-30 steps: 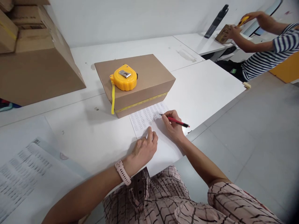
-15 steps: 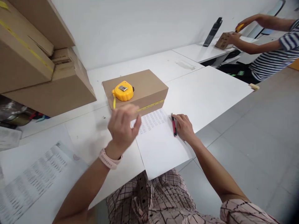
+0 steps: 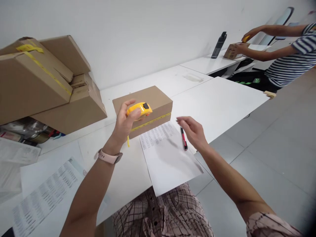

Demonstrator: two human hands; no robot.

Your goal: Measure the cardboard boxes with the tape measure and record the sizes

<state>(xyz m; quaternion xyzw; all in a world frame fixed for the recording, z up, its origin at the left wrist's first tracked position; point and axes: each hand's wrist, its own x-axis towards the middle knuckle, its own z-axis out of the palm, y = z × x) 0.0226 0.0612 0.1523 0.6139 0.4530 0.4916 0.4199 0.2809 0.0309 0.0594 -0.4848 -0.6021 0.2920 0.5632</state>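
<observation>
My left hand is closed around a yellow tape measure, holding it over the front of a brown cardboard box. Its yellow wrist cord dangles below. A strip of yellow tape with dark markings runs along the box's front side. In front of the box lies a sheet of paper with printed rows near its top, its lower corner past the table edge. A red and black pen rests on that sheet. Just above the pen, my right hand hovers with fingers curled together and nothing in them.
Stacked cardboard boxes stand at the left against the wall. Printed sheets lie at the near left. Farther right, a person in a striped shirt handles a small box beside a dark bottle. The white table has a tan clip at its corner.
My left hand has taken the tape measure off the box top and lifted it. My right hand has come off the pen, which stays on the paper. The view has shifted slightly.
</observation>
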